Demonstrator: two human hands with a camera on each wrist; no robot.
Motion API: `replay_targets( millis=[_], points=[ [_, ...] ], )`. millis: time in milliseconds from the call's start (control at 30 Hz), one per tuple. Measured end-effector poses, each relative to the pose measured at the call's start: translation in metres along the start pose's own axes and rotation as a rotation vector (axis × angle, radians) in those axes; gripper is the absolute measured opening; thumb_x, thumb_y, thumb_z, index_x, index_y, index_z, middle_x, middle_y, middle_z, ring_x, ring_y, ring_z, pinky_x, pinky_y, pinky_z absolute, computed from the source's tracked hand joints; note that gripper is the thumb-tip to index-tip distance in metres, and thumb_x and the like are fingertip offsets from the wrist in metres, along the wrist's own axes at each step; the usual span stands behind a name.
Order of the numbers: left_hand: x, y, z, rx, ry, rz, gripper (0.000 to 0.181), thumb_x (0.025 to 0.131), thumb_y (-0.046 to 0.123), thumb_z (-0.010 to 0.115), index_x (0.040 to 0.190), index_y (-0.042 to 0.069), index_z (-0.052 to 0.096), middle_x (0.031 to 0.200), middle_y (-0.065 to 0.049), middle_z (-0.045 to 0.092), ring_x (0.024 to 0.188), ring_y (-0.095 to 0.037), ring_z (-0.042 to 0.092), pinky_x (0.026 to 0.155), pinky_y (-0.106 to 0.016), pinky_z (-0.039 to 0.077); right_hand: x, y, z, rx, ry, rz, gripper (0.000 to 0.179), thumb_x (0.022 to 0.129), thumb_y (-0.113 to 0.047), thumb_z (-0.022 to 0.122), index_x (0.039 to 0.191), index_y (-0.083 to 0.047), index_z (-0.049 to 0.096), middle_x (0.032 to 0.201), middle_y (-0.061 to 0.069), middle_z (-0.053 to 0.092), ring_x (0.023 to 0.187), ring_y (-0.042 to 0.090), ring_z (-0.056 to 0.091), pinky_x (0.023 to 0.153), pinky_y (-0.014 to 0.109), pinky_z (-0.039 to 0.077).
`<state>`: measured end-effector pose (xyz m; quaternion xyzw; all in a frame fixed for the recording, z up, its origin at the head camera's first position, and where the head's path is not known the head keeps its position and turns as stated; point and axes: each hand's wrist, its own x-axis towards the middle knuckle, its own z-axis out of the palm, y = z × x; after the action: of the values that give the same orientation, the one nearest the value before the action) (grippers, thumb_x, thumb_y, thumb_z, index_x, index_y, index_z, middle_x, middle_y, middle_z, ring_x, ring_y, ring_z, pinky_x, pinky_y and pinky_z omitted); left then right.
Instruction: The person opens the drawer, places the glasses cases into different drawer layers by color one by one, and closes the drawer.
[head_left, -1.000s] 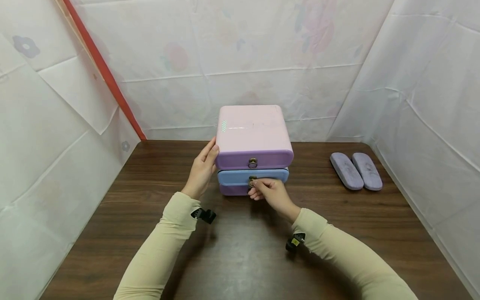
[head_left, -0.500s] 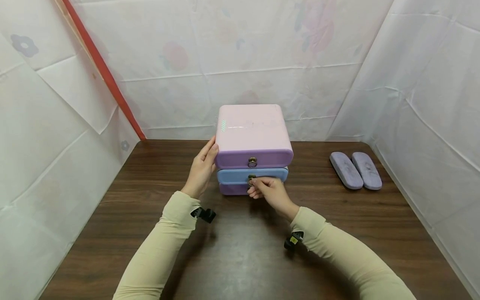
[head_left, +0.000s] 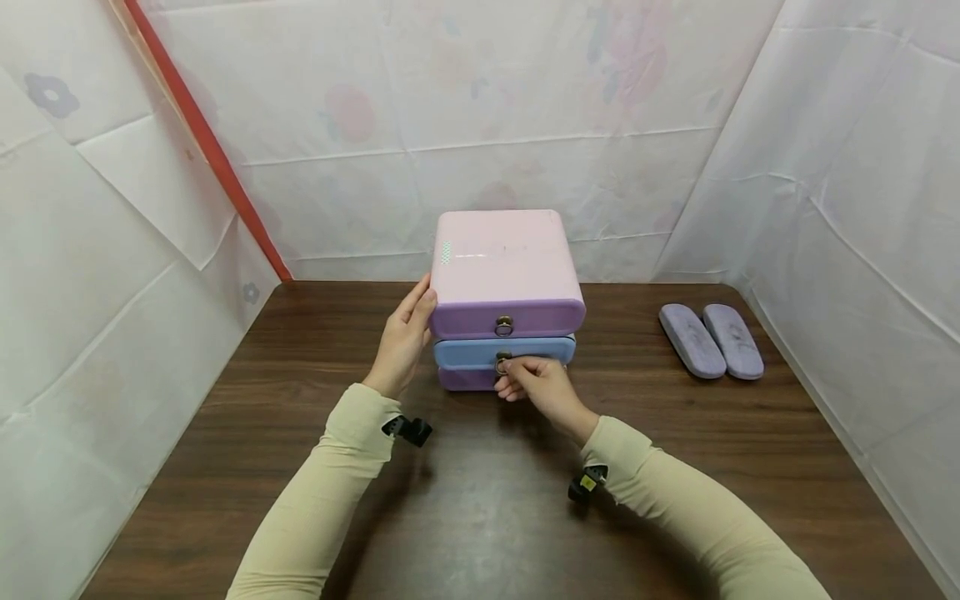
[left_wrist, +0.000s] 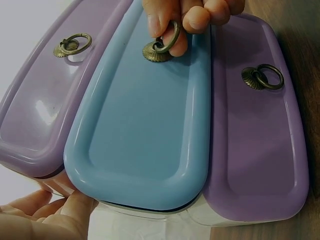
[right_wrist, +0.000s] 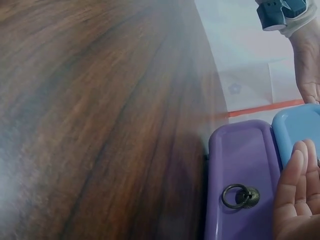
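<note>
A small three-drawer box with a pale pink top point(head_left: 506, 254) stands at the back middle of the table. Its upper drawer point(head_left: 480, 319) and lower drawer point(head_left: 465, 380) have purple fronts. Between them, the blue middle drawer point(left_wrist: 142, 120) juts slightly forward. My right hand point(head_left: 549, 390) pinches the brass ring pull point(left_wrist: 160, 49) of the blue drawer, with finger and thumb at the ring. My left hand point(head_left: 401, 342) rests along the box's left side, fingers extended against the wall, thumb by the upper drawer's edge. Brass rings on the purple fronts hang free.
Two grey-lilac oblong pieces point(head_left: 693, 342) lie side by side on the dark wooden table point(head_left: 480, 508) at the right. White patterned sheeting point(head_left: 337, 192) hangs behind and on both sides, with a red strip point(head_left: 206, 137) at the back left.
</note>
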<state>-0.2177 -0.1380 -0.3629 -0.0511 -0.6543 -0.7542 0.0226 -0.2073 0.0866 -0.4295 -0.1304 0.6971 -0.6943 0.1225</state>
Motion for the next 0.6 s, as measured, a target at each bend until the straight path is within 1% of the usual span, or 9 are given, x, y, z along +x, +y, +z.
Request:
replay_targets(
  millis=[167,433,600],
  points=[
    [-0.001,0.000,0.000,0.005,-0.002,-0.002,0.060,0.101,0.043,0.051,0.154,0.024,0.032,0.160,0.000,0.032,0.141,-0.020,0.040,0.116,-0.043,0.036,-0.001,0.005,0.001,0.008,-0.020,0.020,0.034,0.102,-0.011,0.051,0.115,0.018,0.062,0.079,0.005,0.073,0.068,0.007,0.068,0.064,0.022,0.058],
    [0.000,-0.001,-0.001,-0.004,-0.004,0.003,0.060,0.101,0.043,0.051,0.154,0.023,0.032,0.160,0.000,0.032,0.140,-0.020,0.042,0.116,-0.042,0.035,0.000,0.014,0.002,0.013,-0.026,0.050,0.034,0.102,-0.011,0.051,0.115,0.018,0.062,0.077,0.001,0.072,0.067,0.006,0.067,0.064,0.022,0.057],
    [-0.001,-0.001,-0.001,-0.003,-0.006,0.001,0.060,0.101,0.043,0.050,0.155,0.023,0.032,0.160,0.001,0.031,0.141,-0.020,0.041,0.116,-0.041,0.035,0.000,0.018,0.003,0.017,-0.027,0.066,0.035,0.102,-0.012,0.051,0.116,0.018,0.062,0.077,0.001,0.072,0.067,0.007,0.067,0.063,0.022,0.057]
  ],
)
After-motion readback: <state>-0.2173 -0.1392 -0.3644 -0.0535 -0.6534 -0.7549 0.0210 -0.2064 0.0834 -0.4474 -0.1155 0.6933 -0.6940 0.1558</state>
